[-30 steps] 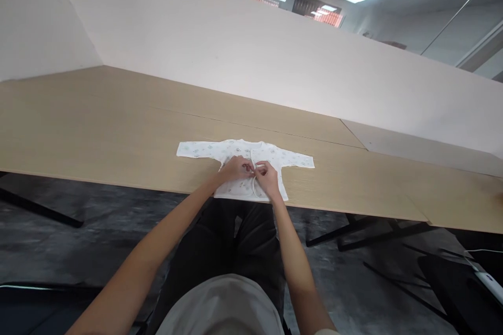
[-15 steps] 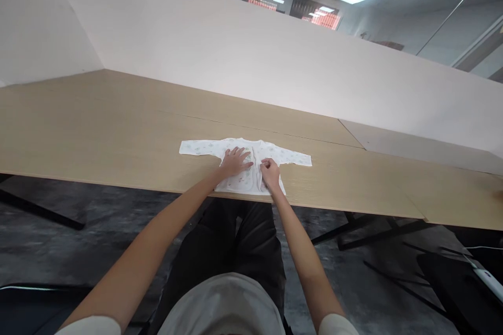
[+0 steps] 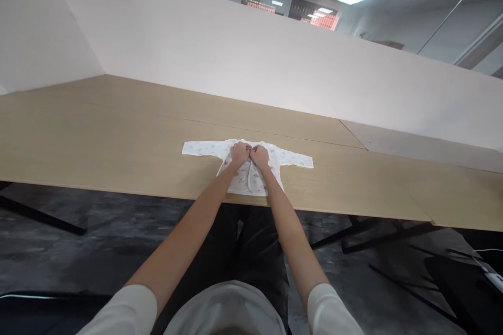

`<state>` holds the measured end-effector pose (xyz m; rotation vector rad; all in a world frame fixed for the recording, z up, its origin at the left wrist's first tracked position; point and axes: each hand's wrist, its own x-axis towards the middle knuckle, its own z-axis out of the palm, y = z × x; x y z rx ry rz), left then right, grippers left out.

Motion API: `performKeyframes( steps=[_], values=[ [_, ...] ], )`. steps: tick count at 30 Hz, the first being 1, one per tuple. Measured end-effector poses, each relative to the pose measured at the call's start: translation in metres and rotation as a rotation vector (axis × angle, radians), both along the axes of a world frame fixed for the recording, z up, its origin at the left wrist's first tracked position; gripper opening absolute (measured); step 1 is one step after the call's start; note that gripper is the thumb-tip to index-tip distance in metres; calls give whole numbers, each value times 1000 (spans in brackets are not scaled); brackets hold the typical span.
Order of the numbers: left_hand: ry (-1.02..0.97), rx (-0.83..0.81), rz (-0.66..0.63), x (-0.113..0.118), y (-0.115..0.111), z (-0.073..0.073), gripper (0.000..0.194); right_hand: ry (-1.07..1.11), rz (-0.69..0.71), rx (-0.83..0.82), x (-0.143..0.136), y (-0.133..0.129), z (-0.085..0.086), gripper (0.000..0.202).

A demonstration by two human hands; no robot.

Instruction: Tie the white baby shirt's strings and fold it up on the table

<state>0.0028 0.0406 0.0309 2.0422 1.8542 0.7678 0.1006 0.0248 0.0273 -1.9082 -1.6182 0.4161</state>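
Observation:
A small white baby shirt (image 3: 241, 182) with a faint print lies on the tabletop, its sleeves stretched out to both sides and its front opening facing up. Near the neckline, my left hand (image 3: 240, 153) is closed on the upper edge of the front opening. Right beside it, my right hand (image 3: 260, 156) pinches the cloth too, and the fingertips of both hands meet at the middle. What lies between the fingertips is too small to make out. Below the hands the two front panels come together, with the edge running down to the hem.
The long wooden table (image 3: 118, 141) has its front edge just beyond my legs. A white partition (image 3: 220, 57) rises along the back, with glass above it. At the lower right stands a black chair (image 3: 451, 282) with a white device (image 3: 494, 280) on it.
Both hands have moved up to the neckline and come together. My left hand went from lying spread on the shirt to pinching it. The right front panel now lies across the middle.

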Motion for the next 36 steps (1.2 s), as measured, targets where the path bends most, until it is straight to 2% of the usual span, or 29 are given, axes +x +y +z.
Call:
performKeyframes(
  steps=[4,9,15,26,36],
  values=[
    [6,85,-28,-2,-2,-14,30,-32,-18,95,-1,0,-13,24],
    [-8,98,-53,-4,-1,-15,30,3,-6,134,5,3,-18,35],
    [-25,127,-54,-4,-2,-19,29,38,-2,116,10,3,-19,21],
    [-48,70,-44,-4,-4,-14,28,-120,16,79,6,-6,-12,23],
    [-9,68,-41,-2,-2,-14,31,-93,-41,64,5,-4,-11,20]
  ],
)
